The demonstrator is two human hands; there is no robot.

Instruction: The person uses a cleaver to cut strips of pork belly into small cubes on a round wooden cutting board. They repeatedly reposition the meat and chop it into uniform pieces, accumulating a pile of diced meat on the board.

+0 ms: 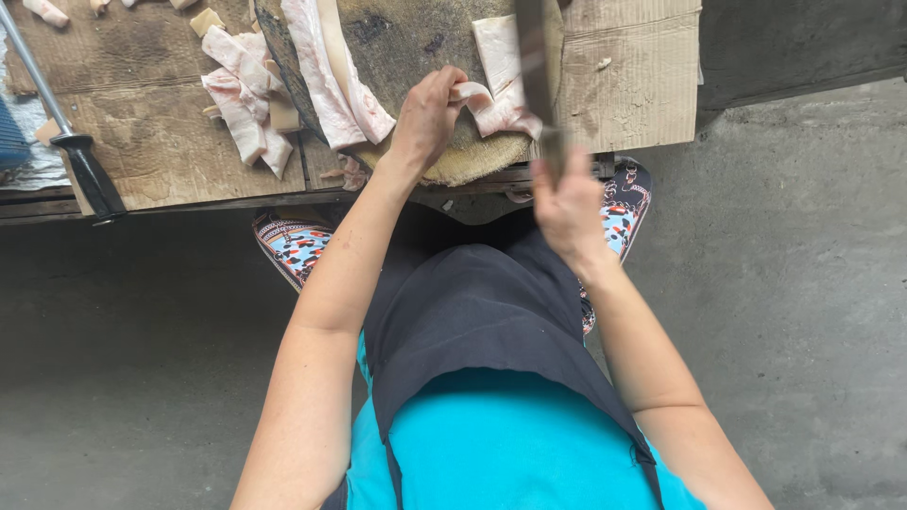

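Left hand is pinching a pale strip of pork fat on the round chopping block, the strip running sideways toward the cleaver. Right hand is blurry but wrapped around the cleaver's handle, blade pointing away from the body. Plain brown cardboard lies flat right of the block.

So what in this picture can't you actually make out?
- Knife in the right hand, head view: blurred by motion, its tip cut off by the top edge.
- Chopping block: far side cut off by the top edge.
- Meat strip: the end under the left hand is hidden by the fingers.
- Sharpening steel: upper end leaves the frame's left edge.
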